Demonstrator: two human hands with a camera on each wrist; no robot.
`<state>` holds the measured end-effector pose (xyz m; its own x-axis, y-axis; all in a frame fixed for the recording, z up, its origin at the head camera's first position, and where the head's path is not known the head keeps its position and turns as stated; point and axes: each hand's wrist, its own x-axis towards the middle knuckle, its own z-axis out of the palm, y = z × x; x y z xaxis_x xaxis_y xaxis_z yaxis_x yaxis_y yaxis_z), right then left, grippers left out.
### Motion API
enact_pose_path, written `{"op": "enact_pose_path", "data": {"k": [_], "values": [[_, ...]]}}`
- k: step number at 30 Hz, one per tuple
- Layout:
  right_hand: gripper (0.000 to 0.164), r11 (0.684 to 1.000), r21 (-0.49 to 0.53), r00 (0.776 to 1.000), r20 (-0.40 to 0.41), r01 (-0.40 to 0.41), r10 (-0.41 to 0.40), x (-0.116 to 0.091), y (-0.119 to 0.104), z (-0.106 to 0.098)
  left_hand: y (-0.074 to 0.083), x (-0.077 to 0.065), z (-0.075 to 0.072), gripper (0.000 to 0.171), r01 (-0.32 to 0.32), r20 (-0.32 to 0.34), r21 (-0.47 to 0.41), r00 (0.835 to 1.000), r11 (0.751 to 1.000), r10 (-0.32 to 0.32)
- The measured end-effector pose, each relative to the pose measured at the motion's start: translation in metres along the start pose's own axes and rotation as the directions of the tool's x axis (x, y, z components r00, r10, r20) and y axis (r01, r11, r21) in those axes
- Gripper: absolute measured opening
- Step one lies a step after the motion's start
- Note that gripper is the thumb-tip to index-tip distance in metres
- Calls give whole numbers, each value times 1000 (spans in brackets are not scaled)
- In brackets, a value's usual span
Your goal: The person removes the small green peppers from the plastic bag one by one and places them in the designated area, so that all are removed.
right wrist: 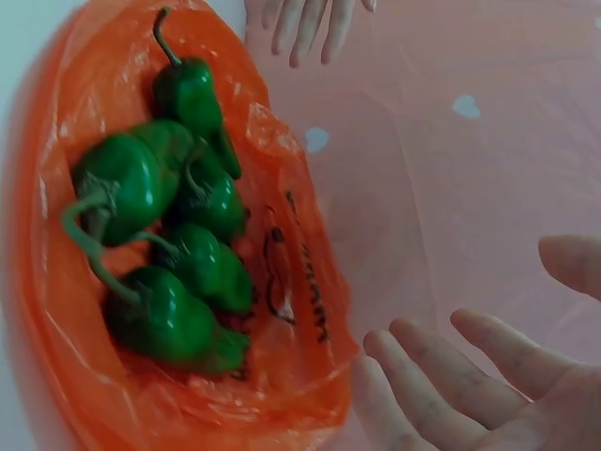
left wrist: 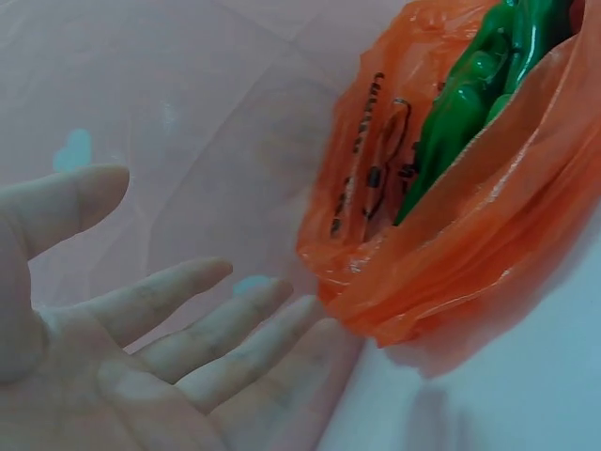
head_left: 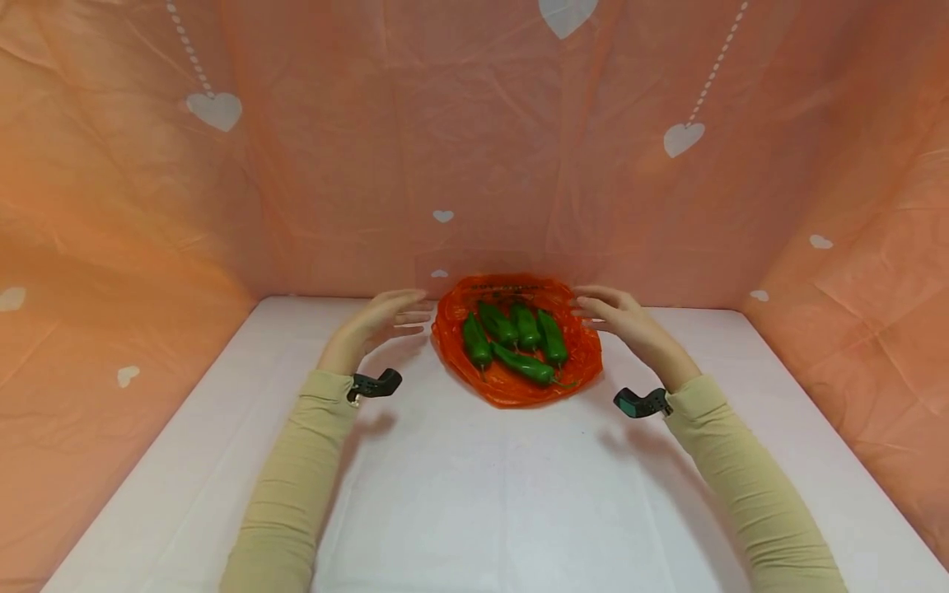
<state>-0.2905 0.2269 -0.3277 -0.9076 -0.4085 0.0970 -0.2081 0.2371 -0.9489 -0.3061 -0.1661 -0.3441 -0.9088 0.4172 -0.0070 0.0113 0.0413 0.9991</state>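
Observation:
An orange plastic bag (head_left: 511, 397) lies spread open at the back of the table, with several green peppers (head_left: 525, 362) inside it. To its left is my left hand (head_left: 385, 317), fingers stretched toward the bag's side and holding nothing. On the other side my right hand (head_left: 615, 311) reaches in the same way, fingertips close by the bag's right edge. In the left wrist view the left palm (left wrist: 141, 385) faces up with spread fingers near the bag's folded rim. The right wrist view shows the peppers (right wrist: 164, 310) with their stems and the right fingers (right wrist: 451, 376) extended beside the bag.
The bag rests on a white table (head_left: 504, 494) near its back edge. Orange-pink cloth (head_left: 474, 148) with white hearts hangs behind and on both sides. Each wrist carries a small black device, one at the left wrist (head_left: 378, 383) and one at the right wrist (head_left: 639, 403).

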Motion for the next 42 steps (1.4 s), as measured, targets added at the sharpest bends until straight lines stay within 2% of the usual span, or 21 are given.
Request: {"op": "enact_pose_path", "data": {"k": [3, 6, 7, 8, 10, 13, 15, 18, 22, 25, 29, 31, 34, 36, 38, 39, 42], "values": [[50, 1000, 20, 1000, 13, 5, -5, 1, 4, 6, -6, -12, 5, 47, -112, 9, -24, 994, 993, 112], [50, 999, 39, 999, 32, 2, -3, 2, 8, 12, -10, -20, 9, 39, -186, 41, -37, 981, 982, 188], [50, 999, 50, 999, 41, -2, 0, 2, 9, 14, -9, -20, 10, 39, -167, 39, -46, 985, 985, 169], [49, 998, 56, 999, 52, -6, 3, 2, 10, 16, -10, -21, 11, 38, -184, 64, -40, 980, 982, 187], [50, 998, 60, 997, 74, -15, 11, 3, 12, 19, -12, -19, 11, 38, -171, 83, -37, 981, 985, 173], [49, 998, 56, 994, 105, -17, 11, 4, 13, 24, -18, -11, 9, 42, -109, 74, -52, 991, 993, 112], [47, 999, 50, 993, 118, -19, 13, 5, 15, 27, -24, -2, 7, 49, -10, 27, -80, 1000, 997, 12], [45, 998, 53, 991, 132, -29, 21, 6, 17, 31, -52, 18, -9, 54, 51, 10, -145, 999, 988, -50], [46, 998, 43, 986, 164, -41, 33, 8, 19, 36, -76, 32, -22, 51, 94, -7, -170, 995, 981, -97], [48, 998, 33, 982, 184, -48, 41, 9, 21, 38, -60, 27, -12, 54, 161, -40, -92, 986, 983, -165], [47, 998, 24, 981, 188, -63, 57, 11, 22, 42, -32, 21, 5, 55, 266, -96, -29, 959, 964, -268], [47, 997, 16, 980, 185, -72, 68, 12, 23, 43, -30, 21, 8, 54, 285, -111, -40, 951, 958, -287], [47, 997, -2, 979, 185, -81, 80, 13, 24, 45, -47, 23, 3, 52, 237, -128, -71, 961, 969, -244], [48, 995, -14, 978, 184, -95, 96, 14, 25, 46, -64, 25, -3, 52, 160, -128, -117, 976, 980, -175], [47, 994, -27, 977, 183, -106, 109, 14, 25, 47, -78, 27, -9, 54, 91, -136, -127, 985, 988, -109], [47, 993, -33, 976, 183, -112, 117, 14, 25, 47, -76, 24, -7, 52, 68, -128, -137, 988, 988, -86], [47, 991, -48, 973, 187, -126, 133, 13, 25, 48, -80, 29, -10, 49, 56, -133, -124, 988, 991, -72]]}}
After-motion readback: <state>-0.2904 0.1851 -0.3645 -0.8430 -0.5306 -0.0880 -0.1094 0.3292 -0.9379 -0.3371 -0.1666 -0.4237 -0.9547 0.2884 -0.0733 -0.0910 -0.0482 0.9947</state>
